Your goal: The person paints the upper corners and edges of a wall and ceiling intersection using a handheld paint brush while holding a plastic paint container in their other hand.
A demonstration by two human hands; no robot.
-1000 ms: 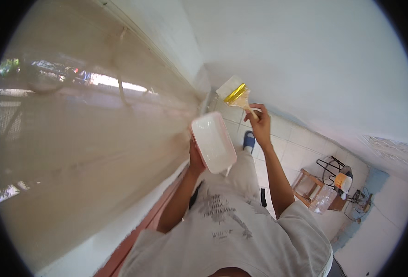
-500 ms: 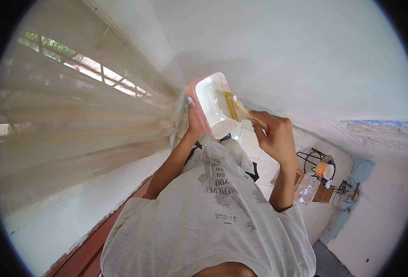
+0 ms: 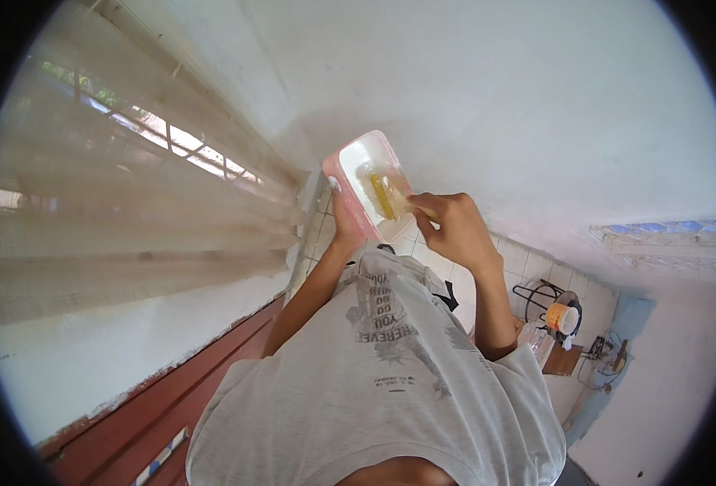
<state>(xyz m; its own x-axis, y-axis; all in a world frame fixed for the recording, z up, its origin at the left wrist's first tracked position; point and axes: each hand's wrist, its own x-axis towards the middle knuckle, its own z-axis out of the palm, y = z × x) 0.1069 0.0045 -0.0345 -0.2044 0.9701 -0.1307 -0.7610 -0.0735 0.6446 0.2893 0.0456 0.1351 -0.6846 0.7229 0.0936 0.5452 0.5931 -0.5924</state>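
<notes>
Now the brush [image 3: 384, 197] sits further inside the tub [image 3: 348, 188], apparently loading; right hand [image 3: 453, 231] clamps it, left hand [image 3: 344, 215] the tub.

A pale wall [image 3: 495, 97] fills the top and upper right. At left, a beige sheer curtain [image 3: 131, 211] hangs across a barred window [image 3: 192, 150], daylight and greenery showing through. Light floor tiles [image 3: 435, 265] lie right of centre, a patterned grille [image 3: 657, 241] and blue strip [image 3: 631, 320] farther right. A reddish band [image 3: 143, 413] crosses the lower left.
</notes>
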